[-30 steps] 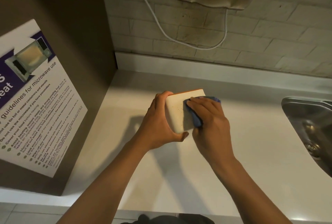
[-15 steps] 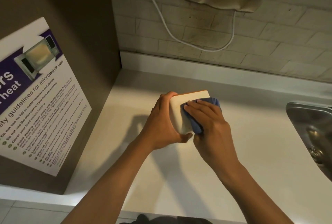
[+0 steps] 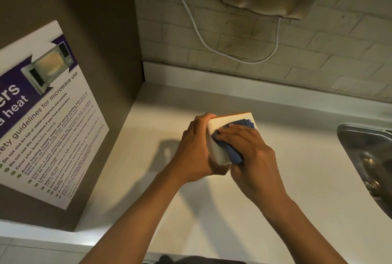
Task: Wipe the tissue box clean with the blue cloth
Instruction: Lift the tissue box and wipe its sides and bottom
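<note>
Pale countertop [image 3: 212, 210] — steel sink [image 3: 364, 157] set into its right side.

Small cream-coloured cardboard tissue box [image 3: 218, 136] with orange edge along far side, rounded corners. Held up above pale countertop, tilted, broad cream face turned toward camera. Gripped at left side by left hand [image 3: 196, 150], fingers curled over top corner, thumb under lower edge.

Crumpled blue fabric cloth [image 3: 232, 153] pressed flat against broad face of box, bunched under right hand [image 3: 252, 153]. Blue folds showing past fingertips at box's upper right corner and below fingers near lower edge.
</note>
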Action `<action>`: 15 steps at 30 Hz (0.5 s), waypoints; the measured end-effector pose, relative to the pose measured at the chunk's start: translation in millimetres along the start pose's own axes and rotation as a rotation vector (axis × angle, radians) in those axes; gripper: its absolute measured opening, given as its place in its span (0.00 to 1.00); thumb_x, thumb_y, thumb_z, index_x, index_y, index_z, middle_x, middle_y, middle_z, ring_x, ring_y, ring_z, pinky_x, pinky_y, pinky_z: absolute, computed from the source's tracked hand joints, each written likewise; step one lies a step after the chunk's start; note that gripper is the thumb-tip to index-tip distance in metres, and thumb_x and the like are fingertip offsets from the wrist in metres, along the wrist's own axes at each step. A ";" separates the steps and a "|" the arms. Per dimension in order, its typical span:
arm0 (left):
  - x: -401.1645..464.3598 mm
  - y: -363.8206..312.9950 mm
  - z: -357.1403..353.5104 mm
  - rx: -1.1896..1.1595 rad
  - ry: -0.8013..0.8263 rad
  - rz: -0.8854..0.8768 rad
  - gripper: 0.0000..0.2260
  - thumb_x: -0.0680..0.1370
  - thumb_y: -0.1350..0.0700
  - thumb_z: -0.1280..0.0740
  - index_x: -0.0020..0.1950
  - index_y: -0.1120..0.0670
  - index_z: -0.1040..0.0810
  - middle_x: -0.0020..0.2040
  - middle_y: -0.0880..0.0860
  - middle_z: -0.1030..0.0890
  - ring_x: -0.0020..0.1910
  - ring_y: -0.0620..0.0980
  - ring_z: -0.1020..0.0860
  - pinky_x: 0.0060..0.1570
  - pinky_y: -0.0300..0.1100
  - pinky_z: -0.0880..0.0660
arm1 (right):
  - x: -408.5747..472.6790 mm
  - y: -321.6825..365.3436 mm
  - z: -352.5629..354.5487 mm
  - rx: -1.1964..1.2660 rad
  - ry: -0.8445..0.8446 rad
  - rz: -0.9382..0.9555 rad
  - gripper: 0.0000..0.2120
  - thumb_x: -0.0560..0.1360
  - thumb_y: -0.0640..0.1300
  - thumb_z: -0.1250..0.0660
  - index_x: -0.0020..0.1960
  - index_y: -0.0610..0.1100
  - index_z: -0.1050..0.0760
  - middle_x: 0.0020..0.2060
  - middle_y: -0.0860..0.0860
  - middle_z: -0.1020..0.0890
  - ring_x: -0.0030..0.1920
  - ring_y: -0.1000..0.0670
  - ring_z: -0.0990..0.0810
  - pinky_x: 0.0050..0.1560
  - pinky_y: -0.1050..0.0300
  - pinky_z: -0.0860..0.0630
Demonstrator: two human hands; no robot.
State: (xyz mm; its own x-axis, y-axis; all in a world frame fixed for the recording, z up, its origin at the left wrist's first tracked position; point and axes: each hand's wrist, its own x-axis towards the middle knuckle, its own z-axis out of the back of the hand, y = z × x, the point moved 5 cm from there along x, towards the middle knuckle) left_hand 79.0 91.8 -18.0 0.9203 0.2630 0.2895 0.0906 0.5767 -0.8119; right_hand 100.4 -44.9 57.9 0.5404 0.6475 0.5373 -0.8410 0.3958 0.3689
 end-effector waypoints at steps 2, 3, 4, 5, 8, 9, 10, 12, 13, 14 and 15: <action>-0.5 -4.5 0.9 0.010 -0.026 -0.003 0.51 0.55 0.39 0.21 0.72 0.41 0.45 0.68 0.43 0.34 0.66 0.51 0.29 0.62 0.56 0.26 | 4.1 -6.3 7.9 0.019 -0.033 -0.036 0.14 0.74 0.43 0.40 0.54 0.44 0.17 0.53 0.52 0.17 0.57 0.51 0.21 0.63 0.63 0.30; 0.1 -6.2 0.9 0.012 -0.039 -0.004 0.51 0.55 0.40 0.21 0.72 0.41 0.44 0.67 0.43 0.33 0.66 0.52 0.29 0.62 0.56 0.26 | 10.0 -10.6 8.4 0.008 -0.045 -0.059 0.13 0.75 0.43 0.39 0.53 0.44 0.17 0.52 0.52 0.17 0.56 0.51 0.21 0.62 0.64 0.31; 0.2 -7.1 1.0 0.012 -0.053 0.006 0.50 0.56 0.40 0.21 0.72 0.41 0.44 0.68 0.44 0.33 0.66 0.52 0.29 0.62 0.56 0.26 | 16.5 -13.8 6.7 -0.016 -0.050 -0.081 0.12 0.76 0.42 0.38 0.53 0.44 0.17 0.52 0.51 0.17 0.55 0.50 0.20 0.61 0.64 0.30; 0.5 -5.2 0.0 0.004 -0.061 0.018 0.50 0.56 0.40 0.22 0.72 0.41 0.44 0.68 0.45 0.33 0.66 0.52 0.28 0.62 0.56 0.26 | 22.7 -15.0 3.1 -0.036 -0.050 -0.097 0.11 0.76 0.41 0.36 0.54 0.44 0.17 0.52 0.51 0.16 0.55 0.50 0.20 0.60 0.64 0.30; 0.7 3.1 -1.6 -0.013 -0.037 0.040 0.52 0.56 0.40 0.21 0.74 0.41 0.45 0.70 0.45 0.33 0.68 0.51 0.29 0.65 0.55 0.27 | 29.9 -1.5 -9.5 -0.042 -0.023 -0.069 0.13 0.75 0.41 0.37 0.56 0.42 0.18 0.54 0.49 0.16 0.57 0.49 0.21 0.64 0.61 0.31; 0.4 5.1 -1.4 -0.029 -0.019 0.036 0.52 0.57 0.41 0.20 0.74 0.41 0.45 0.71 0.44 0.33 0.69 0.50 0.29 0.66 0.55 0.26 | 27.0 3.4 -12.0 -0.039 -0.004 -0.051 0.15 0.76 0.44 0.38 0.57 0.42 0.18 0.55 0.48 0.17 0.58 0.49 0.21 0.66 0.60 0.31; 0.0 6.2 -1.9 -0.023 -0.006 0.030 0.52 0.58 0.41 0.19 0.74 0.40 0.45 0.71 0.43 0.33 0.69 0.50 0.29 0.66 0.55 0.26 | 22.4 7.4 -11.8 -0.034 0.015 -0.033 0.18 0.76 0.47 0.40 0.58 0.41 0.18 0.56 0.48 0.17 0.58 0.49 0.22 0.66 0.58 0.30; -1.1 5.3 -3.0 -0.004 0.009 0.037 0.52 0.58 0.41 0.18 0.75 0.39 0.46 0.71 0.43 0.34 0.68 0.50 0.29 0.66 0.55 0.26 | 12.8 6.7 -6.2 -0.014 0.022 -0.015 0.18 0.75 0.48 0.40 0.58 0.41 0.18 0.56 0.49 0.17 0.59 0.49 0.21 0.66 0.57 0.29; -0.9 3.5 -4.5 0.009 0.009 0.045 0.53 0.58 0.41 0.18 0.74 0.39 0.46 0.71 0.44 0.34 0.68 0.51 0.29 0.65 0.55 0.25 | 9.6 3.3 -2.1 -0.007 0.013 -0.021 0.15 0.74 0.44 0.37 0.57 0.42 0.18 0.55 0.49 0.17 0.58 0.50 0.21 0.65 0.58 0.29; -1.3 0.5 -4.8 0.019 0.003 0.047 0.53 0.57 0.40 0.19 0.74 0.39 0.46 0.71 0.45 0.34 0.67 0.51 0.30 0.65 0.54 0.26 | 9.8 0.1 1.3 -0.001 -0.007 -0.035 0.13 0.73 0.39 0.34 0.56 0.43 0.17 0.54 0.50 0.17 0.57 0.50 0.21 0.63 0.59 0.29; -0.4 -1.1 -3.4 0.014 -0.008 0.053 0.52 0.56 0.40 0.21 0.73 0.40 0.46 0.71 0.45 0.34 0.67 0.52 0.29 0.65 0.53 0.26 | 13.1 -2.2 2.7 -0.004 -0.025 -0.052 0.14 0.71 0.35 0.33 0.55 0.44 0.17 0.54 0.50 0.17 0.57 0.50 0.21 0.62 0.61 0.28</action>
State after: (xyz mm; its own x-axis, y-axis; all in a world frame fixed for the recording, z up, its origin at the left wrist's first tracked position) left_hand 79.9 88.4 -19.0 0.9207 0.2996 0.2502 0.0364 0.5724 -0.8192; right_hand 109.4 -39.0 66.1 0.5835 0.6099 0.5363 -0.8121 0.4307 0.3937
